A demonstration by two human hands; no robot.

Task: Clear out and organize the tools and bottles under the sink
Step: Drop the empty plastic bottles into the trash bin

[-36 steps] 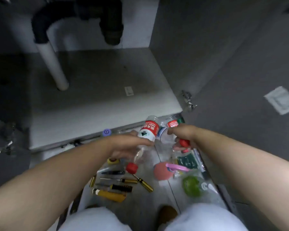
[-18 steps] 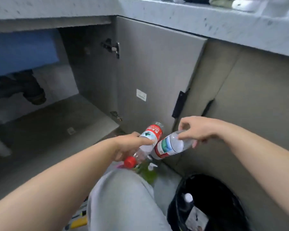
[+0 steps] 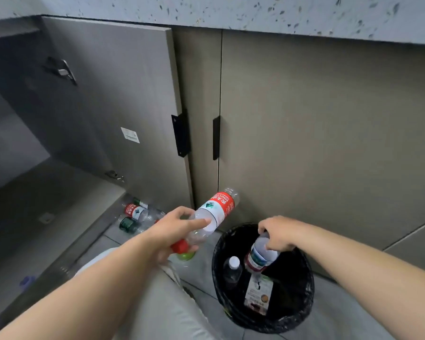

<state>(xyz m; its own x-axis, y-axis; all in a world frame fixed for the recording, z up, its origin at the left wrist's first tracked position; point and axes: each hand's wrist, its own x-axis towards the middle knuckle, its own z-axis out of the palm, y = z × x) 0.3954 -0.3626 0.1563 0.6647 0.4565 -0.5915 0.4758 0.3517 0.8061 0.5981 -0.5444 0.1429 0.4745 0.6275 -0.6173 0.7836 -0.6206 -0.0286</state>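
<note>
My left hand (image 3: 176, 231) grips a clear plastic bottle with a red label (image 3: 216, 211) and a red cap, held tilted with its base pointing up and right, just left of the bin. My right hand (image 3: 277, 233) holds a second clear bottle (image 3: 260, 256) by its base, cap end down, inside the mouth of the black-lined trash bin (image 3: 219, 266). A small white-capped bottle (image 3: 232, 268) and a labelled package (image 3: 258, 294) lie in the bin. Several more bottles (image 3: 135, 214) lie on the floor by the open cabinet's corner.
The under-sink cabinet floor (image 3: 47, 200) is at left, its door (image 3: 113, 94) swung open. Closed cabinet doors (image 3: 317, 131) stand behind the bin under a speckled countertop. A green-capped item (image 3: 185, 255) sits on the floor beneath my left hand. My grey-trousered knee (image 3: 157, 303) is at bottom centre.
The view swung right from the cabinet to the bin. My right hand carried its bottle down into the bin's mouth; my left hand followed with the red-label bottle toward the bin.
</note>
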